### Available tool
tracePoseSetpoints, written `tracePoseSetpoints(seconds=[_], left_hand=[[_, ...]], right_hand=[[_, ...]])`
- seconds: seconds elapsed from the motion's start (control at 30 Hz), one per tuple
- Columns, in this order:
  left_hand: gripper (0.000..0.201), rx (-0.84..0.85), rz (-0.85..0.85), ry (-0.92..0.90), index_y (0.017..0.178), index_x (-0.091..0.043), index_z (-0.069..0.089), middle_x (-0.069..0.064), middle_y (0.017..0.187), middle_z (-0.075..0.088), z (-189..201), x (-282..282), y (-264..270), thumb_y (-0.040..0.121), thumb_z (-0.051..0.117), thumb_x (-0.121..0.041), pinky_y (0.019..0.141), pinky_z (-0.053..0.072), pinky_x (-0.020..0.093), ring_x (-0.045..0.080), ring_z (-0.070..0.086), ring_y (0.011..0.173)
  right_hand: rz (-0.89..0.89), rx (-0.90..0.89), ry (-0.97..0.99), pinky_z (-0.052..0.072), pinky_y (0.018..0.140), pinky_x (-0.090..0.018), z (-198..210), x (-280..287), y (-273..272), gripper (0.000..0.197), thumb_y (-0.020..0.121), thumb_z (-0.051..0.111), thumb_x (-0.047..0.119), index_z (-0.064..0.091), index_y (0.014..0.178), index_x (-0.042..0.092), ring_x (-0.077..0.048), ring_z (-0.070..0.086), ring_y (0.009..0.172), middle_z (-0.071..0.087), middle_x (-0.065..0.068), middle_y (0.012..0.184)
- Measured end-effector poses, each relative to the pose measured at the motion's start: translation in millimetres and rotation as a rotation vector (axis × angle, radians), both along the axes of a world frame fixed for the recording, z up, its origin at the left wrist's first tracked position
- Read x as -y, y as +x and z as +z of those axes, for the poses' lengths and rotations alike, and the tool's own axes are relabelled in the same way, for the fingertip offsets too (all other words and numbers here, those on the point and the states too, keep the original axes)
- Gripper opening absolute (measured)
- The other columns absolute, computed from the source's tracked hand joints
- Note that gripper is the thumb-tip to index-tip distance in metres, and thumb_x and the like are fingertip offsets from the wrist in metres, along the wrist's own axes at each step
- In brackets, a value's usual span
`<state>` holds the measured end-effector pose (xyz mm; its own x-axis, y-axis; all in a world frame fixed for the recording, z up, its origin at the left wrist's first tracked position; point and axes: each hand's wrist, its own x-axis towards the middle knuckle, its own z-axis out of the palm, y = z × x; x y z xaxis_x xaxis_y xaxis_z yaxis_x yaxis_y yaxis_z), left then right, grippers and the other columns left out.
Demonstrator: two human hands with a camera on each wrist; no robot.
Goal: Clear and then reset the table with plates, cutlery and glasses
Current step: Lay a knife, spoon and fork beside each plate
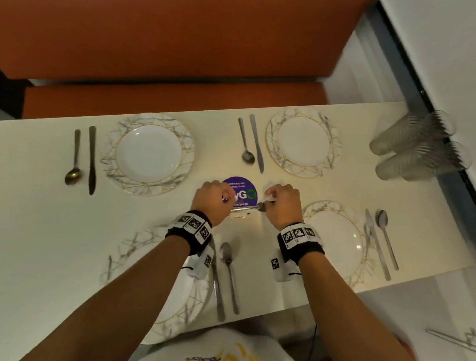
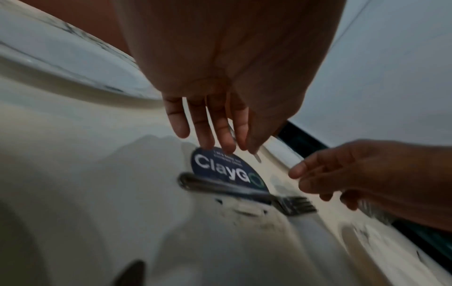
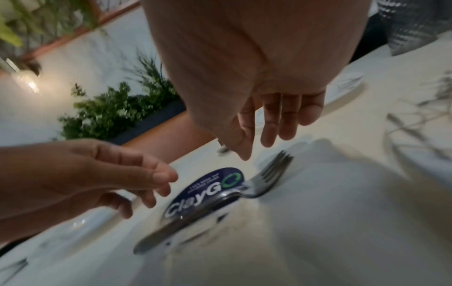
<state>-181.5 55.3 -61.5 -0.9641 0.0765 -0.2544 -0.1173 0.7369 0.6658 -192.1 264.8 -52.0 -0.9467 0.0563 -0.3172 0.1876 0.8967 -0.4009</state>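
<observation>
Judging by the layout, you are well into the reset: four plates sit on the tabletop, each with knife and spoon. Your left hand and right hand hover loose-fingered, holding nothing, over a fork lying across the round sticker at centre. Glasses remain stacked at two o'clock, not yet set out.
</observation>
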Motion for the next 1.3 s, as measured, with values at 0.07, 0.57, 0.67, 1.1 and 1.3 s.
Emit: tracePoseSetpoints(seconds=[0.07, 0.57, 0.67, 1.1, 1.3], left_hand=[[0.018, 0.049, -0.058, -0.073, 0.105, -0.023, 0.077, 0.002, 0.106, 0.071, -5, -22, 1, 0.090, 0.071, -0.032, 0.094, 0.052, 0.045, 0.026, 0.060, 0.106], [0.010, 0.170, 0.016, -0.019, 0.086, -0.023, 0.064, 0.001, 0.096, 0.066, 3, -42, 11, 0.093, 0.069, -0.018, 0.079, 0.049, 0.028, 0.020, 0.061, 0.089], [0.007, 0.188, 0.150, 0.146, 0.098, -0.017, 0.071, -0.002, 0.091, 0.069, 17, -37, 15, 0.092, 0.074, -0.017, 0.068, 0.042, 0.006, 0.007, 0.061, 0.081], [0.014, 0.247, 0.530, 0.691, 0.094, -0.006, 0.078, 0.009, 0.077, 0.075, 49, 43, 69, 0.082, 0.084, -0.008, 0.067, 0.059, 0.037, 0.022, 0.067, 0.066], [0.016, 0.259, 0.615, 0.805, 0.097, -0.002, 0.077, 0.014, 0.082, 0.076, 56, 106, 111, 0.084, 0.083, -0.009, 0.075, 0.057, 0.039, 0.026, 0.068, 0.069]], right_hand=[[0.048, 0.048, 0.085, 0.045, 0.092, -0.040, -3, -11, -2, 0.030, 0.088, 0.066, 0.026, 0.063, 0.116, 0.018, -0.032, 0.050, 0.113, 0.058, -0.010, 0.120], [-0.108, 0.019, -0.438, 0.040, 0.070, -0.011, 0, -30, -19, 0.014, 0.090, 0.069, 0.013, 0.075, 0.103, 0.008, -0.012, 0.061, 0.083, 0.073, -0.002, 0.095], [-0.183, 0.014, -0.625, 0.047, 0.074, -0.014, 9, -18, -24, 0.010, 0.093, 0.067, 0.016, 0.070, 0.102, 0.014, -0.010, 0.063, 0.085, 0.071, 0.003, 0.095], [-0.235, 0.299, -1.217, 0.055, 0.071, -0.029, 34, 86, 24, 0.014, 0.097, 0.059, 0.000, 0.068, 0.106, 0.006, -0.020, 0.070, 0.078, 0.075, -0.017, 0.098], [-0.252, 0.260, -1.199, 0.055, 0.067, -0.028, 40, 156, 61, 0.018, 0.094, 0.063, -0.002, 0.070, 0.110, 0.000, -0.020, 0.072, 0.075, 0.076, -0.017, 0.093]])
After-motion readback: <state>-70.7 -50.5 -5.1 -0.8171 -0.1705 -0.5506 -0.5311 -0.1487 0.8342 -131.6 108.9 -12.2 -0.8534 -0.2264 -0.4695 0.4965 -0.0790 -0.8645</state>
